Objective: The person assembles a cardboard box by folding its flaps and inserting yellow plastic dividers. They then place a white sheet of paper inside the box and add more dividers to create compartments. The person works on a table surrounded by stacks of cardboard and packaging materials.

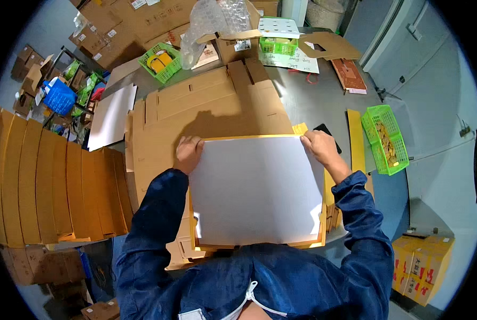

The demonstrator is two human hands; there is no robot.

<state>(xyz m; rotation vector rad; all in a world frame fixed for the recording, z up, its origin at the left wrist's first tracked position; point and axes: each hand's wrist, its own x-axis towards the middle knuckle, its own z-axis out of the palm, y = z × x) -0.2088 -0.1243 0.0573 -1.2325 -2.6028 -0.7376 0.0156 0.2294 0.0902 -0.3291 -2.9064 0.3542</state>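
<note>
A: In the head view, where is the white panel with yellow edging?

B: In front of the person's chest, above the flattened brown carton that lies on the grey table. The navy jacket covers part of its near edge.

A: And the hands?

B: The left hand is clamped on the far left corner, fingers curled together. The right hand grips the far right corner, fingers closed on the edge. The underside is hidden, so I can't tell how far the fingertips reach beneath.

A: What might go wrong?

B: Bending, I'd say. Both hands hold only the far corners, so an uneven pull could twist the panel or crease its edging. A sharp tug toward the body could jam the near edge against the jacket.

A: Anything beside it?

B: A black phone-shaped object sits just by the right hand; an outward sweep could knock it. The yellow strip and the green plastic basket are farther right, so only a wide swing would catch those.
</note>
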